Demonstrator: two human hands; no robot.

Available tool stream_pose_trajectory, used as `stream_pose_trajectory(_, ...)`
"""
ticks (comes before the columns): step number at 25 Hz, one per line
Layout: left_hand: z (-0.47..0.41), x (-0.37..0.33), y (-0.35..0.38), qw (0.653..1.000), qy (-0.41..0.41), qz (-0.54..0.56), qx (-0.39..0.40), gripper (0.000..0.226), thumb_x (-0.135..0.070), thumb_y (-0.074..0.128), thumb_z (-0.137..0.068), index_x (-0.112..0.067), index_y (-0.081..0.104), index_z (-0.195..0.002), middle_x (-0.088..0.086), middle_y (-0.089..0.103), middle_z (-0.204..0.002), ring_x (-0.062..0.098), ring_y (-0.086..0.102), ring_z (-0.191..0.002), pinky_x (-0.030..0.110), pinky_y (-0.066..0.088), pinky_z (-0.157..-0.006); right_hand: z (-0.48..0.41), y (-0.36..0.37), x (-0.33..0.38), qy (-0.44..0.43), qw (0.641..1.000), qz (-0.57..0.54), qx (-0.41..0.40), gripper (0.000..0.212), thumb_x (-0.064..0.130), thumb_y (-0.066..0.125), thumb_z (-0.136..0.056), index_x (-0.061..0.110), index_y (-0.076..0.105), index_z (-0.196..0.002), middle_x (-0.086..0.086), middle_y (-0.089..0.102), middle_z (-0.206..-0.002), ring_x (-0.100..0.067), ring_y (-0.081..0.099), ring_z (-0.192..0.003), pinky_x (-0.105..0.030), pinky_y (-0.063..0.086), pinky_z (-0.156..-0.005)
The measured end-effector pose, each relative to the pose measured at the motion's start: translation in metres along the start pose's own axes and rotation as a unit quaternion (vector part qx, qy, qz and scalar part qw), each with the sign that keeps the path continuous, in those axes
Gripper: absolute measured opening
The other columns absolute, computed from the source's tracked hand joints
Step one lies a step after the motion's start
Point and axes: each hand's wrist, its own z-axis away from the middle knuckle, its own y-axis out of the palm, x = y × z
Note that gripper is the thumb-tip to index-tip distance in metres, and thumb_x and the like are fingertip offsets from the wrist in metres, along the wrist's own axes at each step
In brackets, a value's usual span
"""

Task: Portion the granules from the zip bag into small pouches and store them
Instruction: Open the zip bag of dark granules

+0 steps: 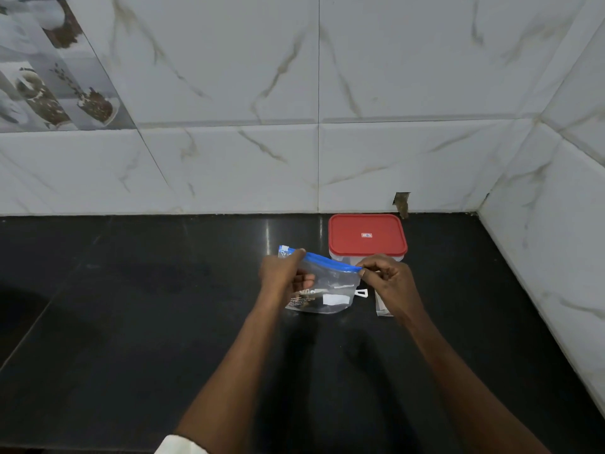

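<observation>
The left hand pinches the bag near the left end of its blue zip strip, fingers curled. The right hand pinches the strip's right end. There is one bag, clear plastic with a white label and dark print low on its face, held upright just in front of the box. There is one box, red-lidded, on the black counter. One white tab shows in front of the box.

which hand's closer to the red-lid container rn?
Right. The right hand sits just in front of the red-lid container, pinching the right end of the zip bag; the left hand holds the other end, off to the container's left.
</observation>
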Motion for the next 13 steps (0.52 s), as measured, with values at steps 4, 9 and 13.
stream_pose_trajectory(4,-0.007,-0.013,-0.007,1.0,-0.003,-0.025,-0.01,0.027,-0.015,0.066,-0.088,0.011,0.061,-0.095,0.03,0.066,-0.076,0.03,0.067,-0.049,0.032,0.06,-0.049,-0.015,0.005,0.011,0.049,0.998,0.038,-0.005,0.011,0.011,0.067,-0.086,0.015,0.075,-0.079,-0.004,0.071,-0.074,-0.016,0.063,-0.068,-0.039,0.054,-0.068)
stream_pose_trajectory(9,-0.001,-0.015,-0.005,0.996,0.004,-0.087,0.012,0.013,-0.002,0.052,-0.084,0.009,0.059,-0.085,0.031,0.062,-0.072,0.031,0.061,-0.044,0.033,0.057,-0.049,-0.019,0.024,0.022,0.063,0.986,0.156,-0.004,0.033,0.028,0.066,-0.09,0.007,0.061,-0.066,-0.002,0.054,-0.058,-0.01,0.049,-0.056,-0.027,0.038,-0.057)
stream_pose_trajectory(13,-0.004,-0.006,-0.007,0.98,0.036,-0.191,-0.032,0.029,-0.021,0.068,-0.079,0.008,0.066,-0.078,0.021,0.066,-0.065,0.036,0.071,-0.054,0.048,0.064,-0.059,-0.006,0.038,0.028,0.117,0.975,0.188,0.014,0.039,0.03,0.076,-0.082,0.011,0.067,-0.114,-0.002,0.066,-0.11,-0.017,0.063,-0.103,-0.032,0.051,-0.088)
